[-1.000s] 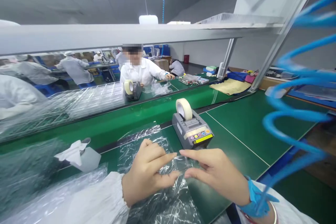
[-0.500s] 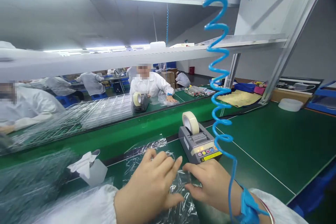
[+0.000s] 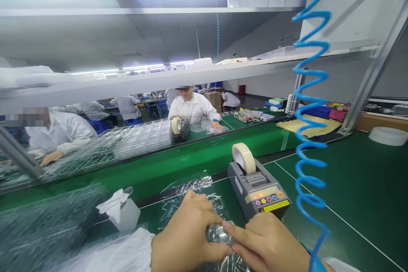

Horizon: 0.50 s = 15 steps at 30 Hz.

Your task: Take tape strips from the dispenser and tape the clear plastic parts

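My left hand curls its thumb and fingers around a crinkled piece of clear plastic film. From the other side, my right hand meets it, index finger and thumb pinching the film's edge close to the left fingertips. Whether anything is wrapped inside the film cannot be made out. More clear film lies on the green mat beyond my left hand. Just past my right hand stands a grey tape dispenser carrying a cream roll of tape. A blue wristband shows at my right wrist.
A blue coiled cord hangs at the right, down to my right wrist. To the left are a white cup with tissue and a pile of clear plastic. Across a green divider, a person in white sits beside another dispenser.
My hands have come together, and the fingers that were spread apart now close on the clear film. The view has shifted, so the dispenser and cord appear farther right or lower.
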Tool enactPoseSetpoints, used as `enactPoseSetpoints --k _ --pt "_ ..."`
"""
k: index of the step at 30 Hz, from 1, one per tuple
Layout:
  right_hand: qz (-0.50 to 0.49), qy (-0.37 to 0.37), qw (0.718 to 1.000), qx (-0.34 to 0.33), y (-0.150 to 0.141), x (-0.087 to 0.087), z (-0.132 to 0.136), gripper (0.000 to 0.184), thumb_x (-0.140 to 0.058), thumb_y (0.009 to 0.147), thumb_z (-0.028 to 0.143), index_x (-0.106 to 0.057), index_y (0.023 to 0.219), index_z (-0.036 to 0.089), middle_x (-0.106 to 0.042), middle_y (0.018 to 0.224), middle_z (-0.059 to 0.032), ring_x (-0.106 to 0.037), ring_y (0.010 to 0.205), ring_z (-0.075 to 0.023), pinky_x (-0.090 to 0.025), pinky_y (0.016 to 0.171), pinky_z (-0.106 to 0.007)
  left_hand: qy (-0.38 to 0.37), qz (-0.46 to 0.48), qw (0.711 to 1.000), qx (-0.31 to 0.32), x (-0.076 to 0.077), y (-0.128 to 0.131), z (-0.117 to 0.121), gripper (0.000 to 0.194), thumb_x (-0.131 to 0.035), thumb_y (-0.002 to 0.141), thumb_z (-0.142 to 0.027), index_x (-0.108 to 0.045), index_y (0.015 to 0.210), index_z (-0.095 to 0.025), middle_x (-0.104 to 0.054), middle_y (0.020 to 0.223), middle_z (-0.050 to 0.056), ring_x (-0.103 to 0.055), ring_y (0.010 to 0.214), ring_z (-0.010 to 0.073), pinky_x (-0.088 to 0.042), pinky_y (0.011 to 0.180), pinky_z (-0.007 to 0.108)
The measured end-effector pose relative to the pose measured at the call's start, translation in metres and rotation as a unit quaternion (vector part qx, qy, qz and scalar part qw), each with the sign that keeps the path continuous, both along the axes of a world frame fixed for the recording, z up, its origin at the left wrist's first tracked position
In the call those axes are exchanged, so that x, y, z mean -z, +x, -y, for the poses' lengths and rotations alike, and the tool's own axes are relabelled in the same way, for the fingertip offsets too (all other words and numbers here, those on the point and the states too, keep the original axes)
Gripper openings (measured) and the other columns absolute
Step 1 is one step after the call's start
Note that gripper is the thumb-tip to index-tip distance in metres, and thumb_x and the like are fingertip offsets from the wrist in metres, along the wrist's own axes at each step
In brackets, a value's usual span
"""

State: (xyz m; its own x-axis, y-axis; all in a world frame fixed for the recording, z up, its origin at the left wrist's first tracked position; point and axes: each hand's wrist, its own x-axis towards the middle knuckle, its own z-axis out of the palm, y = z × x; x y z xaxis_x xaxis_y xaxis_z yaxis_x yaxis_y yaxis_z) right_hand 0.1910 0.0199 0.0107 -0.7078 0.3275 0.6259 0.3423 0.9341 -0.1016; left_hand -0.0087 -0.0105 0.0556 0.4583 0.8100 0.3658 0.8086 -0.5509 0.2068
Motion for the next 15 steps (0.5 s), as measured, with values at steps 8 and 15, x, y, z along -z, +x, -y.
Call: enactPoseSetpoints --k 8,15 --pt "-0.094 -0.041 0.995 0.009 0.007 0.029 -0.002 0.030 -0.049 0.085 0.020 -0.063 0.111 0.021 -0.062 0.055 -0.0017 -0.055 0.047 -0.0133 -0.041 0.045 -0.024 -0.100 0.087 0.991 -0.038 -0.001 0.000 -0.003 0.015 -0.076 0.053 -0.035 -0.069 0.063 -0.026 -0.048 0.049 -0.006 -0.048 0.054 0.0117 -0.038 0.061 0.028" --pt "-0.120 -0.183 0.970 0.104 0.025 0.038 -0.007 0.023 -0.051 0.083 0.022 -0.069 0.097 0.025 -0.073 0.077 -0.0025 -0.067 0.064 -0.0163 -0.053 0.058 -0.022 -0.115 -0.037 0.948 -0.295 -0.008 -0.073 -0.098 0.035 -0.056 0.077 -0.048 -0.068 0.091 -0.018 -0.064 0.085 0.006 -0.058 0.084 0.0203 -0.043 0.075 0.032"
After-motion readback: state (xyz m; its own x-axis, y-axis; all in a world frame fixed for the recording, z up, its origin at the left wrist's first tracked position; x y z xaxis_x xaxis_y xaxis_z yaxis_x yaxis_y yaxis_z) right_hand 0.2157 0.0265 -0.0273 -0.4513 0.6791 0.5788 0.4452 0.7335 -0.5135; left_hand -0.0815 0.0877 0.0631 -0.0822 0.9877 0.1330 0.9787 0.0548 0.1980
